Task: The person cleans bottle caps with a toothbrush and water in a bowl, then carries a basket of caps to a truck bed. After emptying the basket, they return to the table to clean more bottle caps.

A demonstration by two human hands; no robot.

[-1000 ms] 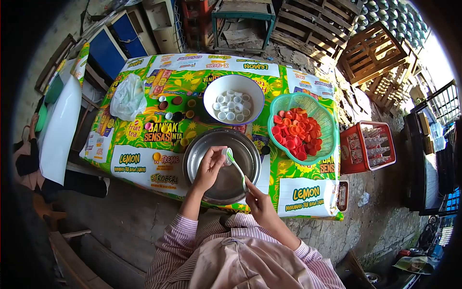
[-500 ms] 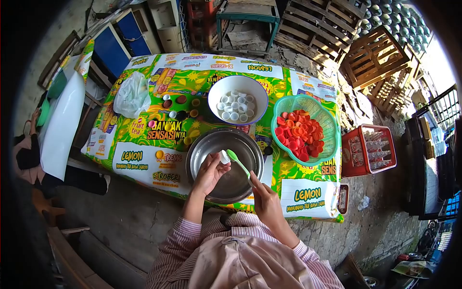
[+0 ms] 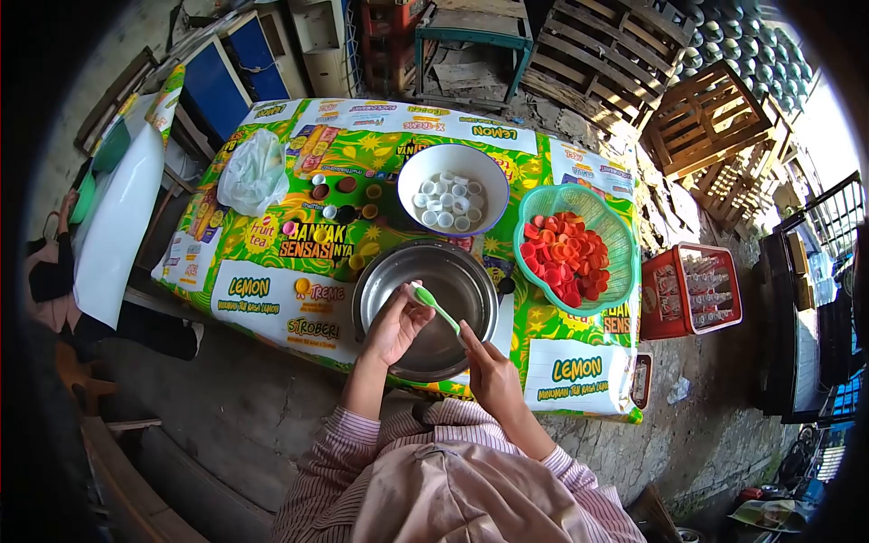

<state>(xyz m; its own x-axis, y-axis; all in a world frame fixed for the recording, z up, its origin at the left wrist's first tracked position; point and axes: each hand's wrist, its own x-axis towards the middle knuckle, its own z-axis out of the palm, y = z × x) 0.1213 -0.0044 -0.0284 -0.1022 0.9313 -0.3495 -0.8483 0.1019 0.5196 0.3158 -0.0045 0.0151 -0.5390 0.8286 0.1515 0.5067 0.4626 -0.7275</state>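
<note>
Head view: above a steel basin (image 3: 471,290), a person's left hand (image 3: 394,328) pinches a small white cap (image 3: 415,295) while the right hand (image 3: 489,376) grips a green toothbrush (image 3: 437,309), bristles touching the cap.

Outdoor yard: pallets (image 3: 597,45), bottle crates (image 3: 692,290)

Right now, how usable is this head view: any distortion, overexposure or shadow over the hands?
Head view: strong fisheye, dark vignette rounding every corner, table edges bowed. Even daylight on the left hand, right hand, green toothbrush and steel basin, with no heavy shadow. The sky at the right edge is blown out. The centre is sharp; the crates along the top are compressed and small.
</note>
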